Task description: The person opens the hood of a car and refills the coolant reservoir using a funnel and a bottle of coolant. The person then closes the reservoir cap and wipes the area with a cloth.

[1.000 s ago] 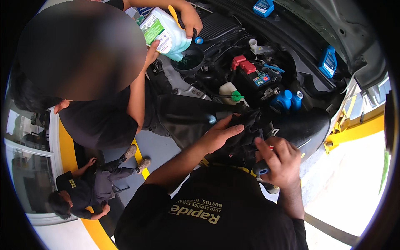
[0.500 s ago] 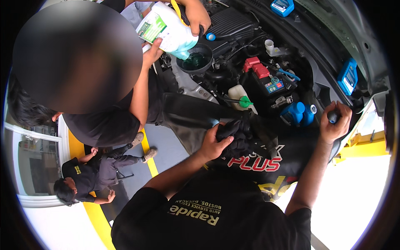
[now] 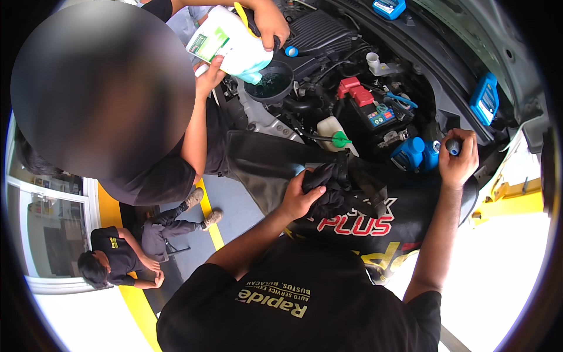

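Observation:
My left hand (image 3: 299, 198) is closed around a bunched black cloth (image 3: 326, 186) above the dark fender cover (image 3: 305, 226). At the right side of the engine bay, my right hand (image 3: 460, 163) grips a dark rounded handle (image 3: 453, 146), seen end-on; the rest of that tool is hidden. Two blue bottles, one with a blue cap (image 3: 409, 154) and one beside it (image 3: 431, 155), stand just left of my right hand. Across from me, a co-worker's hands (image 3: 271, 23) tip a large white jug (image 3: 230, 42) over a black funnel (image 3: 275, 88) holding greenish liquid.
A car battery (image 3: 380, 115) with a red terminal cover (image 3: 355, 91) sits mid-bay, near a white reservoir with a green cap (image 3: 340, 139). More blue bottles lie along the far edge (image 3: 389, 7) and right edge (image 3: 484, 100). A seated person (image 3: 120, 249) is at lower left.
My right hand has moved left with the handle, closer to the blue bottles. My left hand keeps the cloth. The seated person's hands have come together. The jug stays tipped over the funnel.

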The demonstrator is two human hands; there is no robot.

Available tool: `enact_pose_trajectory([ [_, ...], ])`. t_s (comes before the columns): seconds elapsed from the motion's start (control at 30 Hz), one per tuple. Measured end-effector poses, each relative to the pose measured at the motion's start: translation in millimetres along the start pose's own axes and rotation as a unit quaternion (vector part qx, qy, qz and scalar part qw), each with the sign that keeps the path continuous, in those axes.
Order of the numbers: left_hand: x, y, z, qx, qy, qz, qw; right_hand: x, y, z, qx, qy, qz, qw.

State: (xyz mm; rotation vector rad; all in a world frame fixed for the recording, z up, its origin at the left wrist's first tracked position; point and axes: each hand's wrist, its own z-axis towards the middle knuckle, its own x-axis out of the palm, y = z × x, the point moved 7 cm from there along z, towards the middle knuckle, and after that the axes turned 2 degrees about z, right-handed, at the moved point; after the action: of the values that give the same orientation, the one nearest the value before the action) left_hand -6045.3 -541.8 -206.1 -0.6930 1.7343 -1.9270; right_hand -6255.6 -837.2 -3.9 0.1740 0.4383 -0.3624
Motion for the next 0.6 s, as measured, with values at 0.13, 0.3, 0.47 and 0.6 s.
enact_pose_trajectory([
  [0.13,-0.1,-0.2,2.0,0.002,0.008,0.004,1.000,2.9,-6.4,-3.9,0.023,0.013,-0.003,1.000],
  [0.3,-0.5,-1.4,0.9,-0.009,0.008,-0.006,1.000,6.0,-13.2,-8.1,0.051,0.023,-0.017,0.998],
  [0.47,2.6,-0.9,0.1,-0.018,0.020,-0.051,0.998,6.3,-18.2,-10.5,0.068,0.026,-0.023,0.997],
  [0.6,4.4,-5.8,0.8,-0.012,0.023,-0.058,0.998,6.2,-21.1,-11.8,0.079,0.030,-0.028,0.996],
])
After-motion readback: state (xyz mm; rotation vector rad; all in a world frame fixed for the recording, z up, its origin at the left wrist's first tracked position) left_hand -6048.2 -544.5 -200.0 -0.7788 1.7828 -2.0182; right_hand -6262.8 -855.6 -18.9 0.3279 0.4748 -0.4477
